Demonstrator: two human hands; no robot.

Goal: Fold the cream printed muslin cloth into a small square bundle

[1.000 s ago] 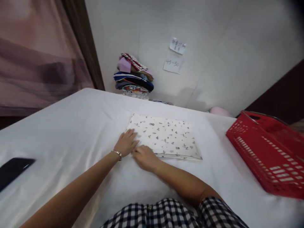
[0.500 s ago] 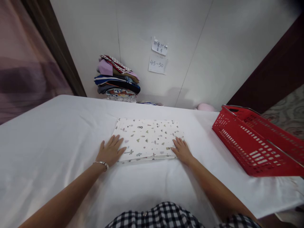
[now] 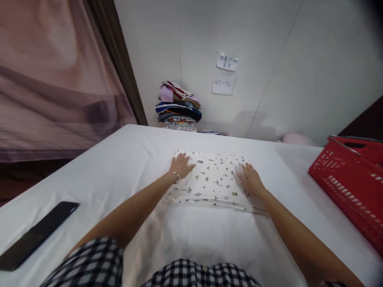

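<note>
Folded cloth [image 3: 213, 178], left of the red basket [image 3: 354, 183], is judged light, limp, best gripped at its basket-side edge; left hand [image 3: 181, 166] and right hand [image 3: 250, 177] are laid on it, apart.

Black-and-white checked top [image 3: 188, 274], matching sleeves [image 3: 93, 265], pale front button [image 3: 205, 268]; silvery bracelet [image 3: 176, 177].

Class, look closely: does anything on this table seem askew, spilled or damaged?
No spill or damage shows. Slightly untidy: the folded patterned cloth has layers looking uneven along its near edge, and the white tablecloth is creased near the black smartphone.
</note>
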